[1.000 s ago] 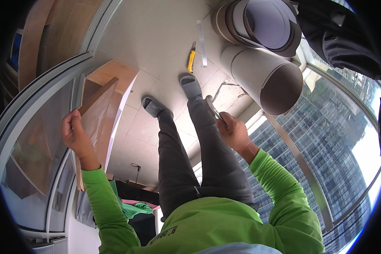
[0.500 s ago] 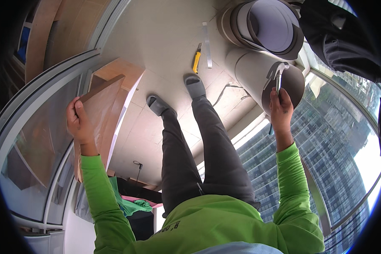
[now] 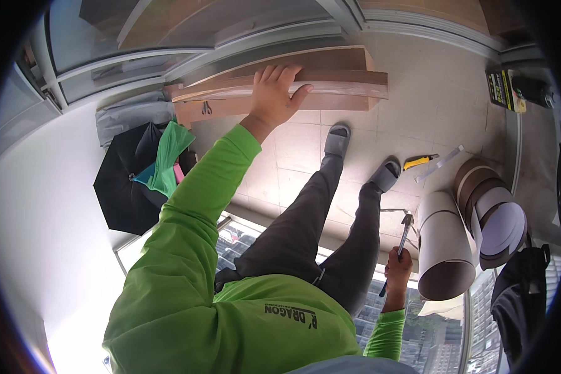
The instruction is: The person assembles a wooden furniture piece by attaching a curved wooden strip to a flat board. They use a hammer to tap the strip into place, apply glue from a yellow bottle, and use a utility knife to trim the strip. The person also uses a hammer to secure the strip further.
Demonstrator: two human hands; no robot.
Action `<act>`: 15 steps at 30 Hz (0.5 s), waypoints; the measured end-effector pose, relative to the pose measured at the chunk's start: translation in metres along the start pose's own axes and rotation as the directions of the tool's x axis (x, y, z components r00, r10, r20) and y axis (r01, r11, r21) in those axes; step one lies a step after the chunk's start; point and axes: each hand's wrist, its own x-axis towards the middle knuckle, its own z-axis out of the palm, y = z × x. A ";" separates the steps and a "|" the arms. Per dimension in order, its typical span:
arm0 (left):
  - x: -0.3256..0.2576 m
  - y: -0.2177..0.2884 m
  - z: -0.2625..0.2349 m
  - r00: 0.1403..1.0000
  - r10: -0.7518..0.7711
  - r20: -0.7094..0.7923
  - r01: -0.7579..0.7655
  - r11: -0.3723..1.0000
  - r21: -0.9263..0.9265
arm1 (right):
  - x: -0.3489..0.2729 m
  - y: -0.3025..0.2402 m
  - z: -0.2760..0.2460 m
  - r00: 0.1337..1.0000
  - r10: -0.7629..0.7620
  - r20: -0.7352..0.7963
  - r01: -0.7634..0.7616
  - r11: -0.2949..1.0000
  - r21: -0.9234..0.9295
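Note:
My left hand (image 3: 274, 96) lies over the upper edge of a long brown wooden board (image 3: 349, 84), fingers over its far side and thumb apart on the near side. That board stands on edge against another wood panel (image 3: 336, 59). Lower right, my right hand (image 3: 397, 271) is closed round the handle of a claw hammer (image 3: 406, 229), its head pointing up and away from me. The hammer is near the left side of a white roll (image 3: 439, 234) and apart from the board.
A yellow utility knife (image 3: 419, 162) and a pale strip (image 3: 441, 163) lie on the tiles beyond my slippers (image 3: 386, 172). A brown-and-white roll (image 3: 474, 187) stands right, beside a black bag (image 3: 518, 305). Left are a black umbrella (image 3: 121, 177) and green cloth (image 3: 171, 159); glass panels (image 3: 131, 31) rise behind.
My view has turned left, so the boards now stand ahead and the rolls at right. My left hand has shifted along the board's edge; the hammer in my right hand is lower.

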 end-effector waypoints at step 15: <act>-0.073 -0.117 -0.044 0.946 -0.150 0.289 0.164 0.986 -0.024 | -0.043 -0.081 0.021 0.999 0.011 -0.046 -0.028 0.916 -0.400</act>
